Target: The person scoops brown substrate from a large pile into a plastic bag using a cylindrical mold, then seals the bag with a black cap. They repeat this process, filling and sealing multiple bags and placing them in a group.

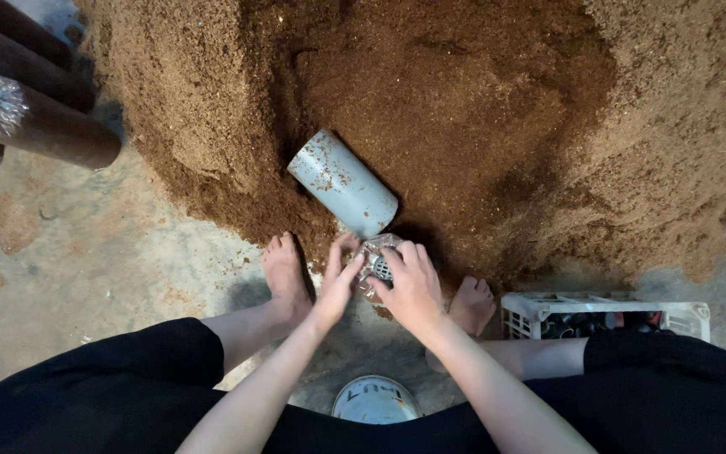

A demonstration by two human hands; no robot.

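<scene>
My left hand [335, 290] and right hand [412, 286] both pinch a crinkled bag top [375, 262]. A grey pipe [343, 183] lies just beyond them on the sawdust [464, 109]; a white crate [602, 315] sits right of my right hand.

A mushroom-growing or substrate-bagging workshop is suggested by the large heap of brown sawdust [464, 109] piled on the bare concrete floor [86, 261], the filled brown bags with gathered plastic necks [35, 118] stacked at the upper left, and the white plastic crate [602, 313] at the lower right.
</scene>
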